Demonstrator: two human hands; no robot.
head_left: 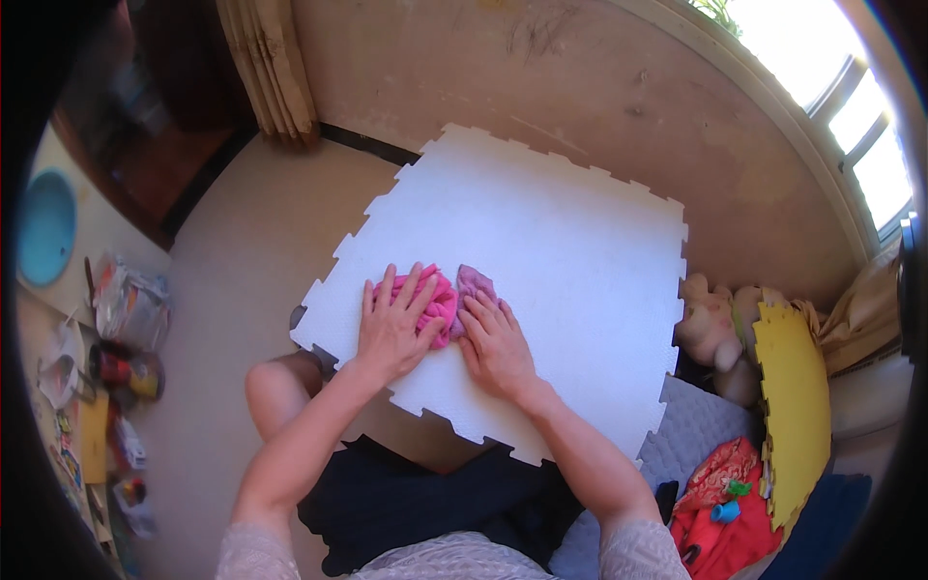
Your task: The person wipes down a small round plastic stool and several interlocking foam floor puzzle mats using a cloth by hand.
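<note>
A white foam floor mat [558,246] with interlocking toothed edges lies in front of me, its near edge over my lap. My left hand [391,322] rests with fingers spread on a crumpled bright pink cloth [441,301], pressing it against the mat. Beside it, my right hand [494,344] lies over a mauve cloth [475,279], fingers close together on its near part. The two cloths touch or nearly touch at the middle. What lies beneath both palms is hidden.
On the right stand a yellow foam mat [794,406] and plush toys [703,319], near red fabric [725,507] on a grey quilted pad [696,413]. To the left are a blue basin [47,226], a plastic bag of items [130,304] and shelf clutter. A wall [464,72] rises behind the mat.
</note>
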